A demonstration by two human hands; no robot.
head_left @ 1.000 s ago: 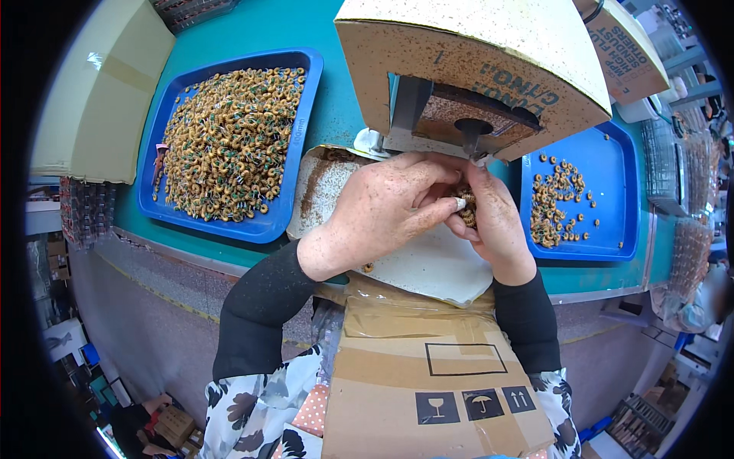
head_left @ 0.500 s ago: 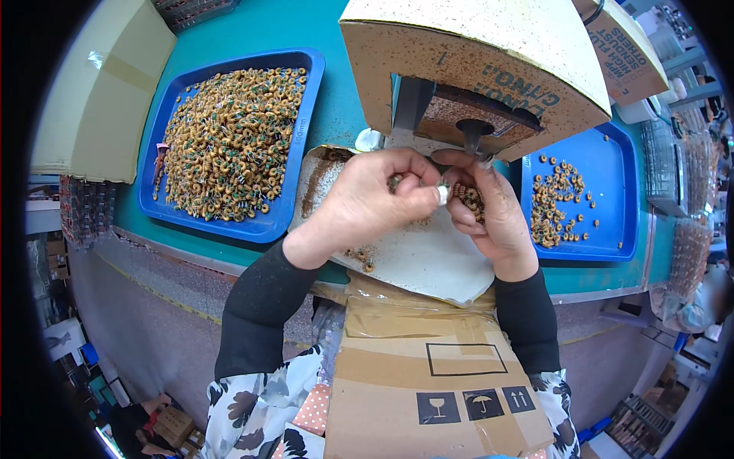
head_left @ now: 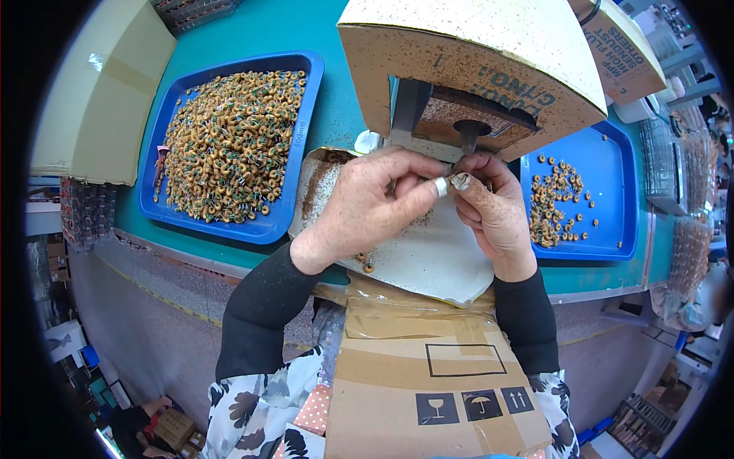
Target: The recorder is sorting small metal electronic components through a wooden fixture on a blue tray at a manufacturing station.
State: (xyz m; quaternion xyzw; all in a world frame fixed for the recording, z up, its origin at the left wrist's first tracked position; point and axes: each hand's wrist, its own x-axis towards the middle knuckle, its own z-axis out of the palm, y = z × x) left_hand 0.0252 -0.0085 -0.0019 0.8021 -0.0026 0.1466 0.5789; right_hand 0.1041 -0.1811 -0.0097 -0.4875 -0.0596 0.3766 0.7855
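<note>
Both my hands are pinched together just below a dark spindle tip (head_left: 469,136) that juts from a cardboard-covered machine (head_left: 474,53). My left hand (head_left: 375,200) is closed, white tape on its thumb; copper-coloured ring coils show in part between its curled fingers. My right hand (head_left: 495,210) is closed too, its thumb tip also wrapped in white, with ring coils mostly hidden behind the fingers. What lies between the meeting fingertips is too small to make out clearly. Under the hands lies a whitish sheet (head_left: 428,268) dusted with brown specks, a few loose coils (head_left: 367,264) on it.
A blue tray (head_left: 269,228) heaped with wire-wound ring coils (head_left: 229,145) stands at left; another blue tray (head_left: 618,164) at right holds fewer coils (head_left: 556,199). A cardboard box (head_left: 436,359) sits in front of my body. Another box (head_left: 99,92) stands far left on the green table (head_left: 336,92).
My right hand has turned so its palm and the coils in it are now mostly hidden. Both hands' fingertips have come together under the spindle tip.
</note>
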